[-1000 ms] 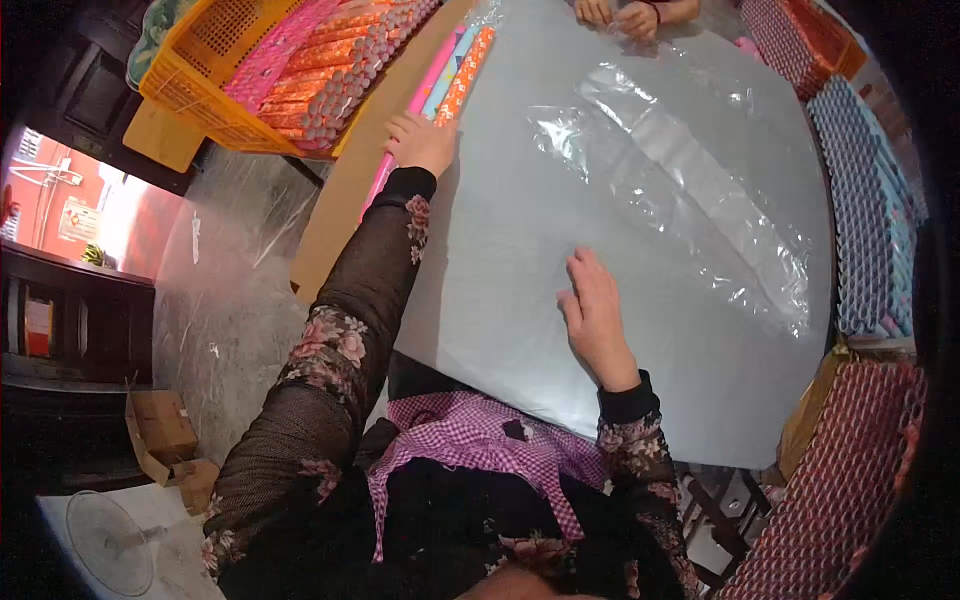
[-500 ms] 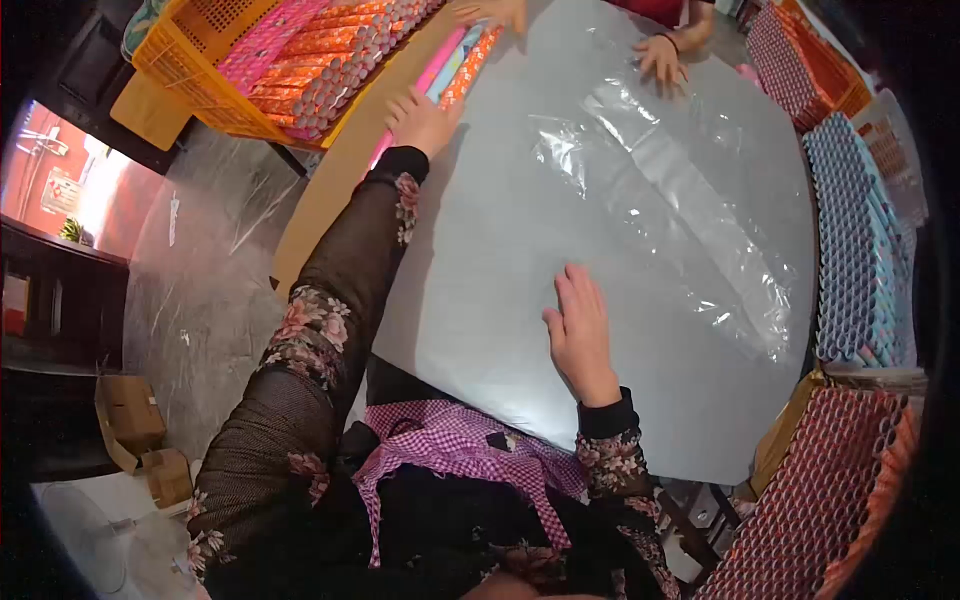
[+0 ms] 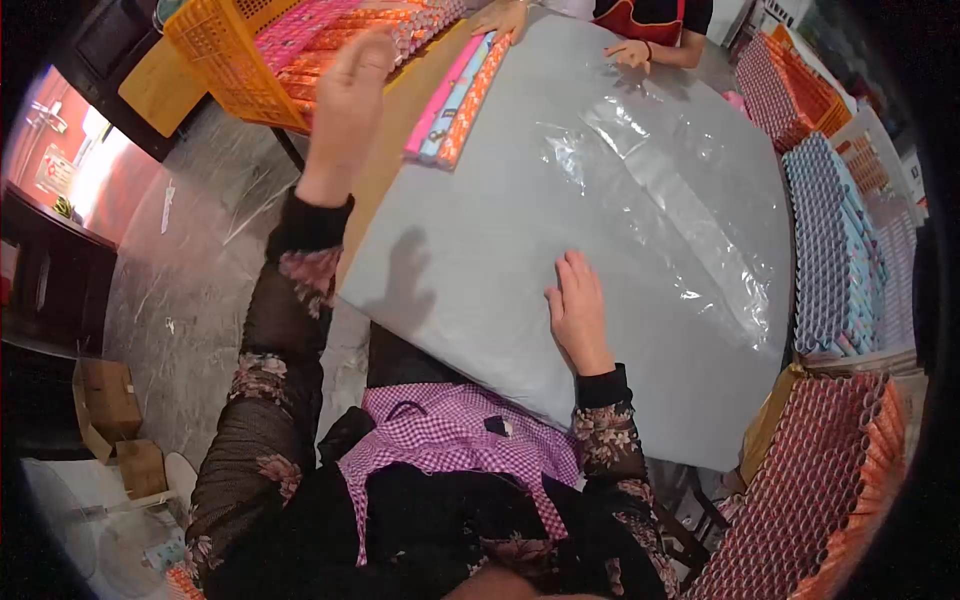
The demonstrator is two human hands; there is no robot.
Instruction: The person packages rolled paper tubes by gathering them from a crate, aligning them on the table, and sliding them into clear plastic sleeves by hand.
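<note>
Head view, left to right: shows yellow crate (image 3: pixel 210 65) at far left, loaded with wrapped tubes (image 3: pixel 345 40). Holds left hand (image 3: pixel 348 115) in the air before it, lifted off the bench within the last half second; forearm stretched forward, fingers loosely bent and close together, nothing visible in them. Leaves three rolls (image 3: pixel 459 102), pink, blue and orange, lying side by side along the left of the bench (image 3: pixel 480 260), near ends now uncovered and about level. Means contact only from co-worker's hand (image 3: pixel 497 18), at the far ends. Rests right hand (image 3: pixel 577 315) palm down on bench or just over it, elbow bent, fingers nearly straight and together, thumb apart. Farther right, shows clear plastic sleeve (image 3: pixel 690 230) lying flat, untouched by left or right hand.
</note>
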